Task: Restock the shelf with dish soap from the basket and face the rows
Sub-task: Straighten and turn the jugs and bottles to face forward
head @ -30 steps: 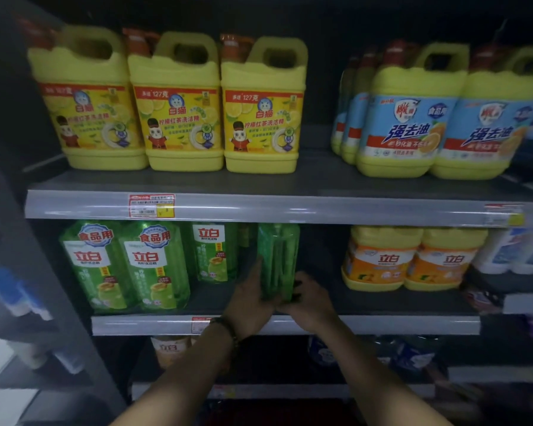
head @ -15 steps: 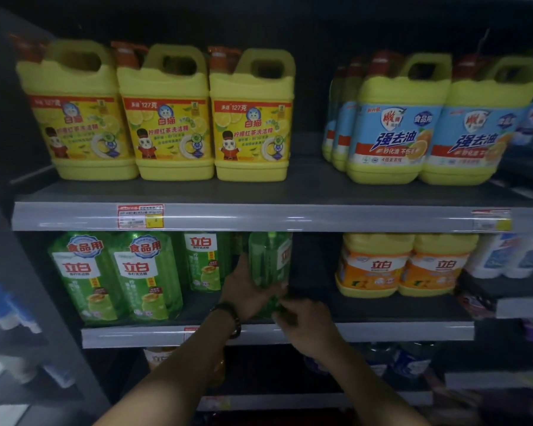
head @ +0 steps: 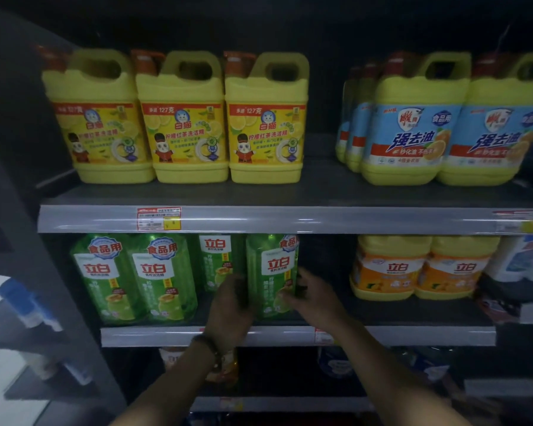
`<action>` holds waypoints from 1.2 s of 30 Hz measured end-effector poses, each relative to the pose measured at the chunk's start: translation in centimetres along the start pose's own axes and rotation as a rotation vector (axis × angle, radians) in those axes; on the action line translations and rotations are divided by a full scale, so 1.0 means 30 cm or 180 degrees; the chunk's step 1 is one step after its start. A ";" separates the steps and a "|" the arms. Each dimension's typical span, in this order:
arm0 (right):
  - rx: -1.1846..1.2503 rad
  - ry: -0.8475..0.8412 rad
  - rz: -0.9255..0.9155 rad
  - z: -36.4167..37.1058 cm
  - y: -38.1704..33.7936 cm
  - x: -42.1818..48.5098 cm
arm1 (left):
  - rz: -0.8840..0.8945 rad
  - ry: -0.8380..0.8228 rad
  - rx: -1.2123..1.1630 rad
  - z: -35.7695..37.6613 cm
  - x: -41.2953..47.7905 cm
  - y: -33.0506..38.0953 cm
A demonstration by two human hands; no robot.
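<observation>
A green dish soap bottle [head: 273, 272] stands upright on the middle shelf [head: 290, 335], its label facing me. My left hand [head: 233, 305] grips its lower left side and my right hand [head: 313, 295] holds its lower right side. Left of it stand two green bottles [head: 133, 278] at the shelf front, and a third green bottle [head: 216, 259] sits further back. The basket is out of view.
Three yellow jugs [head: 182, 118] and blue-labelled jugs [head: 413, 124] fill the top shelf [head: 290, 219]. Orange-labelled yellow jugs [head: 419, 269] stand at the right of the middle shelf, a gap between them and the held bottle. More products sit on the lower shelf.
The held green bottle has been turned from edge-on so its label faces front. Both hands shifted round its base, and the camera moved closer to the shelf.
</observation>
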State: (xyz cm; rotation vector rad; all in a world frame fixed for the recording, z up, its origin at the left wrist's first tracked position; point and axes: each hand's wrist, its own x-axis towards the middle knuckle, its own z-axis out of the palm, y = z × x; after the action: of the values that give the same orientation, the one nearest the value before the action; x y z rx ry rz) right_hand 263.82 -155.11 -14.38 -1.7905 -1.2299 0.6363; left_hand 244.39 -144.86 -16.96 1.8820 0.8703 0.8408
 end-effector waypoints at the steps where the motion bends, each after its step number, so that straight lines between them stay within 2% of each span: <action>1: -0.0004 0.0072 0.0009 0.012 -0.001 -0.004 | 0.0076 0.0058 -0.0029 0.012 -0.030 -0.019; 5: -0.0243 0.0234 0.0045 0.065 -0.022 -0.012 | 0.0216 0.0155 -0.0170 0.010 -0.104 -0.051; 11: -0.0579 0.0347 0.0059 0.182 -0.055 0.015 | 0.0261 0.0651 0.0353 -0.047 -0.157 -0.054; 15: -0.0588 0.0423 0.0123 0.276 -0.075 0.040 | 0.0217 0.0730 0.0248 -0.101 -0.174 -0.064; 20: -0.0602 0.0514 0.0153 0.380 -0.102 0.052 | -0.0011 0.0691 0.0195 -0.164 -0.168 -0.080; 25: -0.0673 0.0602 0.0185 0.445 -0.130 0.068 | 0.0007 0.0708 0.0369 -0.169 -0.169 -0.112; 33: -0.0826 0.0568 0.0254 0.460 -0.159 0.069 | -0.0210 0.0507 0.0463 -0.174 -0.178 -0.113; 36: -0.0769 0.0387 0.0257 0.443 -0.163 0.076 | -0.0230 0.0346 0.0555 -0.200 -0.176 -0.096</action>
State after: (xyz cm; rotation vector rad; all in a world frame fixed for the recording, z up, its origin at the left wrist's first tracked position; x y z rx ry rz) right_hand 251.91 -147.49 -16.82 -2.0559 -1.1968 0.4301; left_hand 236.03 -145.59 -18.30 1.9556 1.1032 0.8524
